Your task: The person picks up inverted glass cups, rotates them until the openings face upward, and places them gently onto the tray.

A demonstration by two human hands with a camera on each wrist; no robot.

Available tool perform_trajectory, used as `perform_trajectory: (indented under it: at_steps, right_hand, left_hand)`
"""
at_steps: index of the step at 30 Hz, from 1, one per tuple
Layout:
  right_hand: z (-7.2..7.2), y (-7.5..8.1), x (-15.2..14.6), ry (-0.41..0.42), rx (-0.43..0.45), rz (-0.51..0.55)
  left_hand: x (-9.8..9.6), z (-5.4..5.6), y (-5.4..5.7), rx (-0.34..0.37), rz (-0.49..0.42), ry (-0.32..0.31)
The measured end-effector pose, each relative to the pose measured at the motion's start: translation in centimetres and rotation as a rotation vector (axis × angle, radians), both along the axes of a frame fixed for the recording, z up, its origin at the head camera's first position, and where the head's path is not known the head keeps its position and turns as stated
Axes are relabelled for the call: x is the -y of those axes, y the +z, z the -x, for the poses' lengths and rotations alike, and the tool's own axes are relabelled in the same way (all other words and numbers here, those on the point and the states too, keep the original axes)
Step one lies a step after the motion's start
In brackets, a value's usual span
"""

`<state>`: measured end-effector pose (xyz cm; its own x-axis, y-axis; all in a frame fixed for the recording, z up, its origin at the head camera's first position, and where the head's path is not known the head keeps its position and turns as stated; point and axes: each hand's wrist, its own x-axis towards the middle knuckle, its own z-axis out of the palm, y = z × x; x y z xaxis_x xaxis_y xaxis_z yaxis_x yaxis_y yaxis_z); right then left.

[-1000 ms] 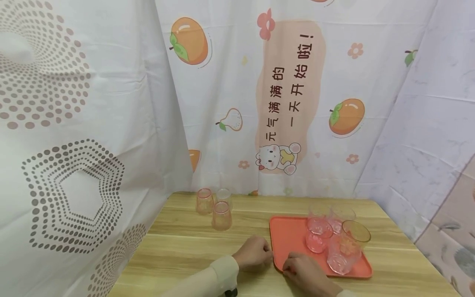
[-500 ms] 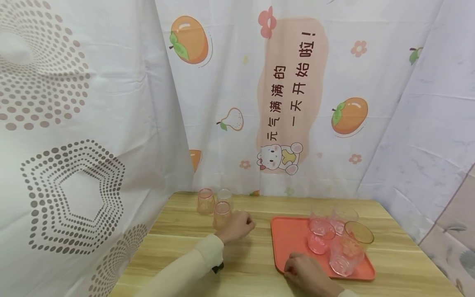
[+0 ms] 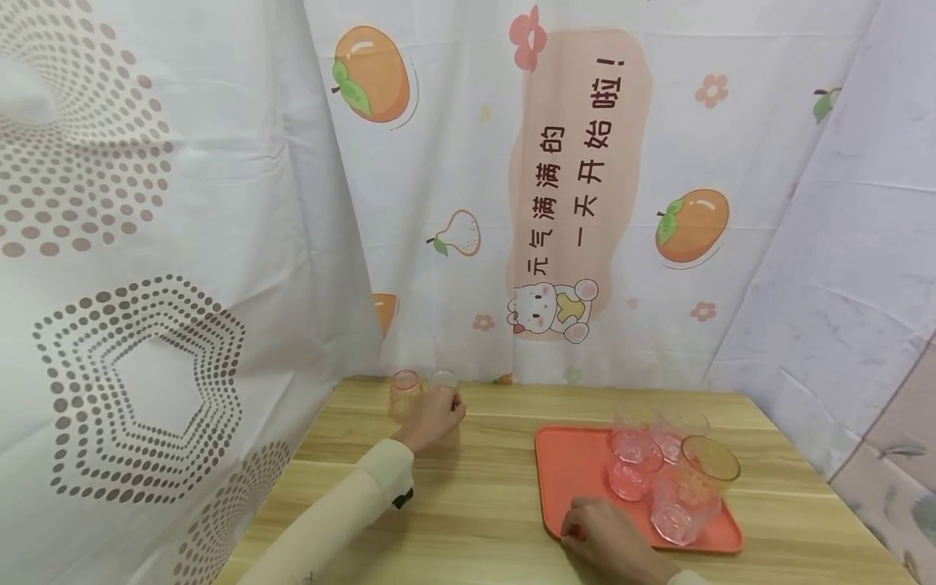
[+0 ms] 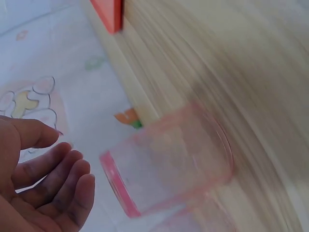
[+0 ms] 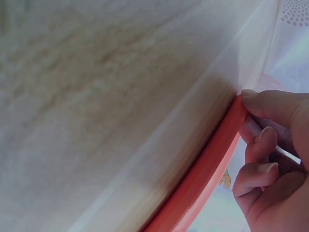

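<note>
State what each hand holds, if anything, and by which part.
The right hand pinches the red tray by its rim near a corner; the left hand holds nothing.

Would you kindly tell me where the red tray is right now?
In the head view, the red tray lies on the right side of the wooden table, bearing several glasses, with the right hand holding its near edge.
</note>
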<state>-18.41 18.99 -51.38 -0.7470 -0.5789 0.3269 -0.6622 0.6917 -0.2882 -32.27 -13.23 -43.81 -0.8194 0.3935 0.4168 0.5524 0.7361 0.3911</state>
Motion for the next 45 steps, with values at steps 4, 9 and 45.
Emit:
perform_trajectory:
  at_steps: [4,9,45]
  right_hand:
    - [0.1,0.0,-0.1,0.005,0.008,0.001]
    - [0.2,-0.2,-0.2,0.003,0.022,0.017]
    - [0.4,0.0,-0.1,0.023,0.082,0.027]
  left_hand:
    - [0.7,0.6,0.0,-0.085,0.030,0.018]
    - [1.4,1.1,-0.2,-0.080,0.088,0.101]
    - [2.8,2.5,-1.9,0.054,0.101,0.145]
